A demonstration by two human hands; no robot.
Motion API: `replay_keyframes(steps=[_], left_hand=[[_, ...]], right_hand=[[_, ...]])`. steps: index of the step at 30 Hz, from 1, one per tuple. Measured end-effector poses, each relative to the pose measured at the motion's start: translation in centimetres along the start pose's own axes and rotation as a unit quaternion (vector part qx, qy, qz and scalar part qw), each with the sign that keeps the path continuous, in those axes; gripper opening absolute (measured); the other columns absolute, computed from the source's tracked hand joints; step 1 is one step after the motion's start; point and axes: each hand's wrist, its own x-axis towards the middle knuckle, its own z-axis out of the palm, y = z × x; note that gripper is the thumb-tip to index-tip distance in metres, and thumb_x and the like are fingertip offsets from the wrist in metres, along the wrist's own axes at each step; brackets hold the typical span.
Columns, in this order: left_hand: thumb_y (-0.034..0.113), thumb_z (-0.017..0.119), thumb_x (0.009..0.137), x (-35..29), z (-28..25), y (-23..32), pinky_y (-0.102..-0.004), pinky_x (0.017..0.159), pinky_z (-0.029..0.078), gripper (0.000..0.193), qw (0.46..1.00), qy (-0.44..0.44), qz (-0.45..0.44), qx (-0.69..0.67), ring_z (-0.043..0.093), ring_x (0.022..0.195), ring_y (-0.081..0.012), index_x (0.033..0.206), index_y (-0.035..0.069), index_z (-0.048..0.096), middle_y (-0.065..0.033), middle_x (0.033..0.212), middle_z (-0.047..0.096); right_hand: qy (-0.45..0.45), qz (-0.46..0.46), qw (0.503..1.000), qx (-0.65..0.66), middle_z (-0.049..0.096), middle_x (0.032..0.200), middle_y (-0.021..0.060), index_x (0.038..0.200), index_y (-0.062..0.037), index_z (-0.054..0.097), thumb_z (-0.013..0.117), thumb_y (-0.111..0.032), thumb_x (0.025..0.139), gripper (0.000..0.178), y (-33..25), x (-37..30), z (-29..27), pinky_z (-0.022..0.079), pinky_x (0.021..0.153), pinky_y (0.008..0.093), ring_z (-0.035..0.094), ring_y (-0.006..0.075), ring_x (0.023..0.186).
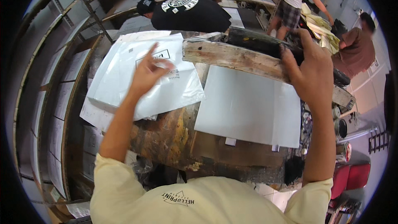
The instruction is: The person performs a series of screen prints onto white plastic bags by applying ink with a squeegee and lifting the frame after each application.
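With fingers apart and slightly blurred, my left hand (148, 74) is over a stack of white plastic bags (108, 79) with black print at the left of the worktable. Whether it touches the top bag cannot be told. My right hand (311, 68) grips the edge of a raised wooden frame (236, 60), which looks like a screen-printing frame, thumb on the near side. Dark, ink-stained material runs along the frame's top. Below and nearer me, a blank white sheet or bag (248, 105) lies flat on the table.
The stained worktable (166, 135) has a black patch at its near right. Open tins (343, 152) stand at the right by a red chair (352, 177). Shelves with pale sheets (62, 112) line the left. Another person in black (190, 14) bends over a far table; others are at the far right.
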Motion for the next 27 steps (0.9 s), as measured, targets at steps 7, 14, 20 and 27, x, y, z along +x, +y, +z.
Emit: replay_keyframes(steps=[7,14,20,27], left_hand=[[0.026,0.109,0.064,-14.3,15.4,3.6,-0.0379,0.097,0.058,0.117,0.99,0.057,-0.098,-0.083,0.069,0.105,-0.027,0.162,0.005,0.049,-0.0156,0.126,0.07],[0.024,0.109,0.051,-19.3,18.4,-3.0,-0.0407,0.104,0.05,0.083,0.978,0.049,-0.107,0.17,0.058,0.117,-0.0293,0.122,-0.002,0.075,-0.0108,0.12,0.055],[0.026,0.109,0.05,-19.4,18.4,-4.2,-0.0424,0.099,0.051,0.085,0.972,0.026,-0.134,0.192,0.06,0.111,-0.0318,0.123,-0.002,0.074,-0.0125,0.12,0.057],[0.036,0.109,0.044,-19.8,18.1,-4.1,-0.0425,0.1,0.05,0.097,0.966,0.031,-0.137,0.215,0.058,0.113,-0.032,0.124,-0.003,0.071,-0.0118,0.119,0.055]], right_hand=[[-0.24,-0.058,0.968,0.049,0.063,0.101,0.0138,0.123,-0.0058,0.072,0.082,-0.033,0.091,0.043,-1.0,-13.6,2.4,0.045,0.088,0.048,0.06,0.0346,0.098],[-0.35,0.03,0.928,0.123,0.068,0.112,0.0115,0.12,-0.0092,0.075,0.087,-0.034,0.083,0.046,-2.0,-24.6,8.9,0.054,0.084,0.0467,0.064,0.0331,0.1],[-0.298,-0.011,0.948,0.109,0.064,0.112,0.0104,0.127,-0.0092,0.067,0.088,-0.031,0.083,0.053,0.0,-23.6,14.3,0.057,0.086,0.0466,0.063,0.0332,0.104],[-0.204,-0.04,0.977,0.051,0.066,0.103,0.0086,0.11,-0.0131,0.068,0.084,-0.034,0.089,0.034,9.2,-12.7,28.2,0.059,0.079,0.0478,0.068,0.0329,0.098]])
